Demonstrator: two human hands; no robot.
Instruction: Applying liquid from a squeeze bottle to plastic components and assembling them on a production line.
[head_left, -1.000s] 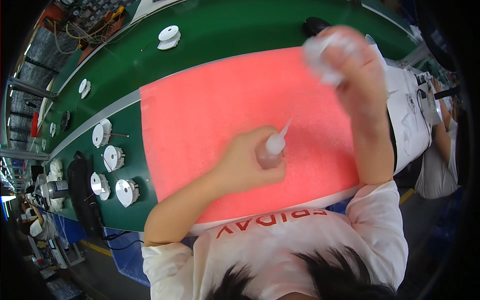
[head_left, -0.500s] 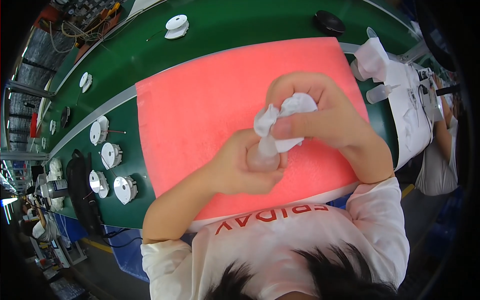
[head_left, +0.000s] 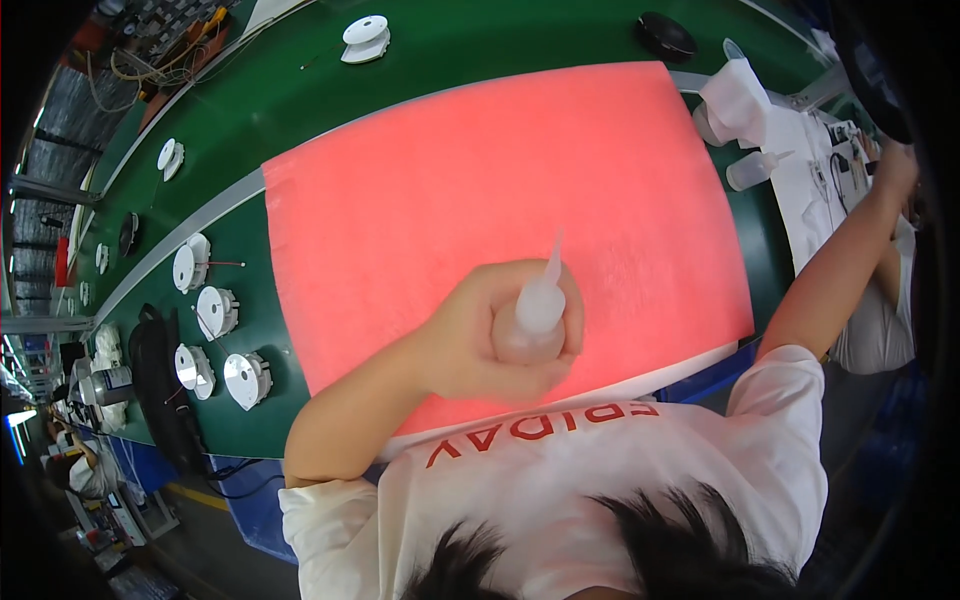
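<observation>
My left hand (head_left: 480,335) is wrapped round a translucent squeeze bottle (head_left: 541,306), held over the pink mat (head_left: 430,180) with its thin pointed nozzle upward. Far to the right, my right arm stretches out over the white-covered side surface. At the dark rim of the picture, my right hand (head_left: 899,168) shows only in part, its fingers too hidden to read. The white cloth that was at the nozzle is no longer seen there. A second nozzle bottle (head_left: 756,170) leans beside the mat's right edge, close to a container with white cloth (head_left: 738,105) in it.
Several white round housings (head_left: 248,380) with wires stand on the green table left of the mat. More sit on the green belt (head_left: 240,110) beyond, along with a black round piece (head_left: 667,36). A black bag-like item (head_left: 160,385) lies at the left edge.
My right hand has left the nozzle and swung far right, and the white cloth has gone from the bottle. My left hand keeps its hold, and the nozzle now shows bare.
</observation>
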